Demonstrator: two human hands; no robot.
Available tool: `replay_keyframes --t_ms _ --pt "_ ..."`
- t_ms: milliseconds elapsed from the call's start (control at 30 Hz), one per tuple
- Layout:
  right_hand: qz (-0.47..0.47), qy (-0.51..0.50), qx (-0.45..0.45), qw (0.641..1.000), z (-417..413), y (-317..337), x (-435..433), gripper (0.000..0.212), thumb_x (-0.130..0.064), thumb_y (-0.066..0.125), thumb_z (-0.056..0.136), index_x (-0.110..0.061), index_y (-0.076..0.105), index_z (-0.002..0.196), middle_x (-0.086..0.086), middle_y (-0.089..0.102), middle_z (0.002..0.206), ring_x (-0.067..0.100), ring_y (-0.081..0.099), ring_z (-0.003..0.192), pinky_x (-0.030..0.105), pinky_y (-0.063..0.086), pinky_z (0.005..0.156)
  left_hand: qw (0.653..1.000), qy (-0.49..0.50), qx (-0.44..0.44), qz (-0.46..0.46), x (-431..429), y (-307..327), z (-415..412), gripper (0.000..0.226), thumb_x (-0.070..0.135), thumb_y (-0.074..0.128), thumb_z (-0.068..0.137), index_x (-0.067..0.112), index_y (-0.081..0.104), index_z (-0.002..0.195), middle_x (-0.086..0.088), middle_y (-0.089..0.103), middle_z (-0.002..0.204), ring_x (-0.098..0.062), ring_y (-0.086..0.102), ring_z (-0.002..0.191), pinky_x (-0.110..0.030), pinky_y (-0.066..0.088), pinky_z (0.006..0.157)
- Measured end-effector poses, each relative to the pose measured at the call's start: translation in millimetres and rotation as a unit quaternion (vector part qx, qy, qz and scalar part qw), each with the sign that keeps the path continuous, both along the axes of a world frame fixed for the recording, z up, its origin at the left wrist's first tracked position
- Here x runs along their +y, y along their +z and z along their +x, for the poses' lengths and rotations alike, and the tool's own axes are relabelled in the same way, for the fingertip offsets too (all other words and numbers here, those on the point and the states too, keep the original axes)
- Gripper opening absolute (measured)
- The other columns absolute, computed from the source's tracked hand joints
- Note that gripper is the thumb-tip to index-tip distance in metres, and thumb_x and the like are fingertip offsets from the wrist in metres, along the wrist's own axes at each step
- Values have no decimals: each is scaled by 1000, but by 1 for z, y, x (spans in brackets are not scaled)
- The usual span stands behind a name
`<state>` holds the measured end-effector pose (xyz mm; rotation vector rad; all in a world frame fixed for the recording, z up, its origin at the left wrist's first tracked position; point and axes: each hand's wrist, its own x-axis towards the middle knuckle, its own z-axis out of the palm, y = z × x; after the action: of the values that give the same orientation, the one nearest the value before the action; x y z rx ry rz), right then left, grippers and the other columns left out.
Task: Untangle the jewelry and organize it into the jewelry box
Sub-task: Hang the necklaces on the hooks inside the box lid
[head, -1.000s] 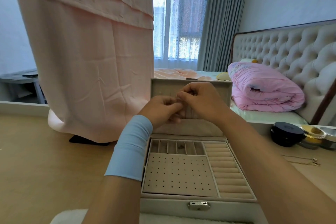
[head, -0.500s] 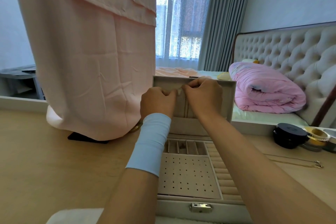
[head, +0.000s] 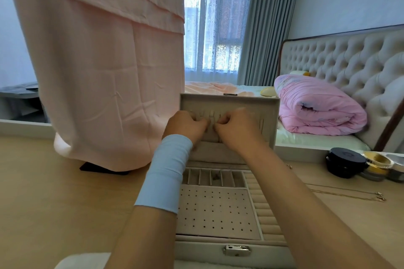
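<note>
Pink cloth [head: 98, 72] hangs just left of jewelry box [head: 203, 251].

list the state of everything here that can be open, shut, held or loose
jewelry box: open, lid upright
latch: undone
left hand: fingers curled against the lid's inside, contents hidden
right hand: same
gold chain: loose on the table, untouched
black round case: closed

Jewelry box [head: 196, 252]: beige, open, on tabletop [head: 54, 203]. Lid [head: 229, 102] upright at rear. Tray: perforated earring panel [head: 216, 212] front-left, ring rolls [head: 264, 209] along right side, divided slots [head: 196, 178] at back. Small dark piece [head: 216, 178] in one middle slot. Thin gold chain [head: 349, 195]: stretched on tabletop, right of box, apart.
</note>
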<state>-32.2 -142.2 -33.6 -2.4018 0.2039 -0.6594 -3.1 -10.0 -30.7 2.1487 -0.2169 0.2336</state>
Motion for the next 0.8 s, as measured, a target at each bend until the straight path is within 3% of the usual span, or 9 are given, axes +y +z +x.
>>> replay_keyframes --t_ms 67,133,200,267,400,533,633,733,800 --pt "77 38 45 995 -9 -1 1 27 -27 63 93 -8 74 78 11 72 75 16 63 62 29 49 59 997 -64 41 -25 9 5 -3 27 27 61 90 5 68 75 -10 63 66 -22 54 52 -29 53 50" --pt "226 91 85 966 -22 0 4 31 -32 57 100 -8 74 91 12 76 84 16 64 61 30 54 57 990 -113 75 -38 17 12 -9 21 21 58 95 8 67 81 -6 64 67 -17 54 49 -25 52 46" --pt "341 136 120 922 -30 0 6 33 -36 54 103 -10 74 99 13 77 91 21 70 73 31 59 65 980 -165 109 -31 24 19 -17 17 19 56 97 7 68 91 -8 69 75 -18 62 57 -28 59 56" --pt "376 170 133 901 -31 -2 6 34 -37 56 102 -8 74 103 13 77 93 26 74 86 35 63 76 967 -213 137 -12 28 23 -21 16 20 58 96 10 71 93 -9 75 85 -19 69 70 -33 61 71" --pt "385 191 111 896 -33 -3 -2 22 -23 62 100 -6 74 107 15 77 100 27 74 96 35 62 83 957 -245 154 24 30 25 -25 17 22 60 95 13 75 94 -6 77 92 -19 72 83 -36 58 83" --pt "360 201 85 907 -34 1 -12 17 -18 63 100 -6 73 106 8 78 95 19 76 88 34 62 83 966 -199 154 55 24 19 -23 19 24 62 94 8 73 98 -8 76 94 -20 72 81 -31 60 73" --pt "287 188 48 938 -35 4 -16 13 -23 67 97 -15 77 101 0 79 92 15 75 90 31 59 84 971 -194 109 90 15 13 -22 24 35 62 92 17 73 104 3 76 98 -15 73 83 -31 56 70" --pt "217 178 15 960 -38 6 -18 12 -28 67 96 -23 78 101 -6 76 95 9 71 93 26 58 80 965 -229 113 67 7 12 -29 25 46 61 89 30 71 105 18 74 96 -9 71 78 -27 47 64" --pt "208 181 6 961 -37 5 -19 13 -28 67 96 -23 77 102 -8 75 96 7 71 92 24 59 77 960 -246 129 33 4 10 -32 22 43 62 90 26 72 101 16 75 94 -10 67 72 -23 42 58"
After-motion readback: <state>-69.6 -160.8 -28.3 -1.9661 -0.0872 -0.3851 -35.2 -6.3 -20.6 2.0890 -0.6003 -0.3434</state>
